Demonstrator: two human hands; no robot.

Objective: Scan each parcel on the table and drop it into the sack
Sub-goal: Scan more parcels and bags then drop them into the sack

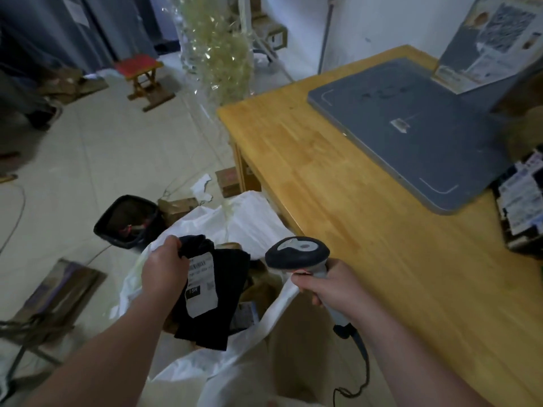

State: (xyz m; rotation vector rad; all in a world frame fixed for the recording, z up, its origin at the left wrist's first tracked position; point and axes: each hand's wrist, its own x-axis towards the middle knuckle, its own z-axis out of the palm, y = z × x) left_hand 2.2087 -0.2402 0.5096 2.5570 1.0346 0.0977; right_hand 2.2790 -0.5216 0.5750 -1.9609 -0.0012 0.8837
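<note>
A black soft-pack parcel [226,292] hangs over the open mouth of the white sack [249,227], gripped at its top corner by my left hand [164,271]. It droops limp and looks light, so I judge any edge will serve as a hold, though the film may be slick. My right hand [332,286] is wrapped round the scanner [296,252] just beside the sack's rim. More parcels [520,207] lie at the right edge of the table [352,230].
</note>
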